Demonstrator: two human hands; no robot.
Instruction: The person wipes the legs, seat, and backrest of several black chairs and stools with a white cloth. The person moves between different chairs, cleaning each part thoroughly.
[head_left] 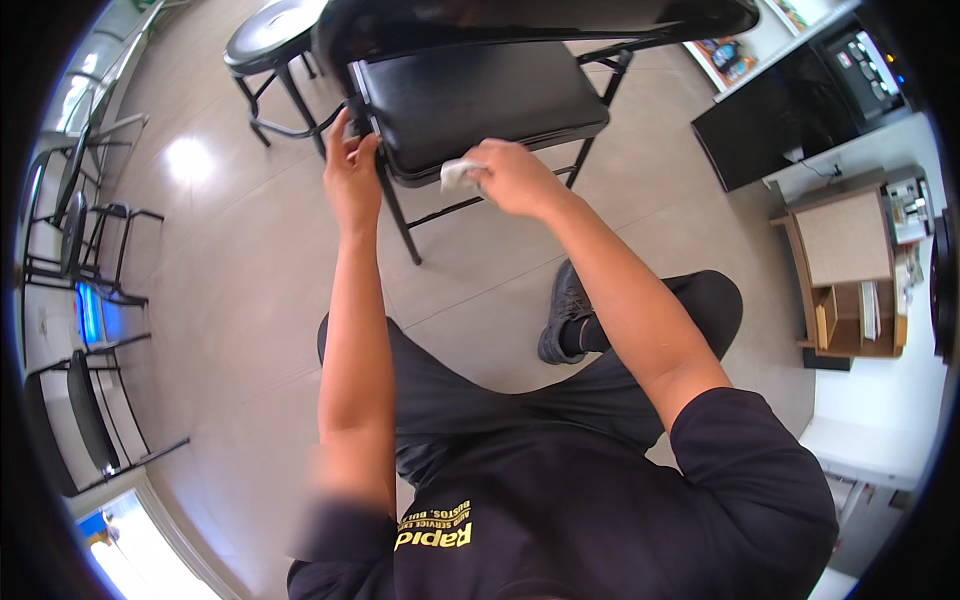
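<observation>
A black folding chair (490, 95) with a padded seat stands in front of me. My left hand (352, 175) is at the left side of its seat, with thumb and fingers closed about the dark frame there. A small whitish cloth (458, 176) is bunched in my right hand (510, 178), whose fingers are closed on it. That hand is at the near edge of the seat, right of the left hand. Whether the cloth touches the seat edge I cannot tell.
A round black stool (275, 40) stands left of the chair. Several black chairs (75, 230) line the left side. On the right are a black cabinet or appliance (770, 125) and a wooden cabinet (845, 245). My shoe (565, 315) rests on the tiled floor (240, 300).
</observation>
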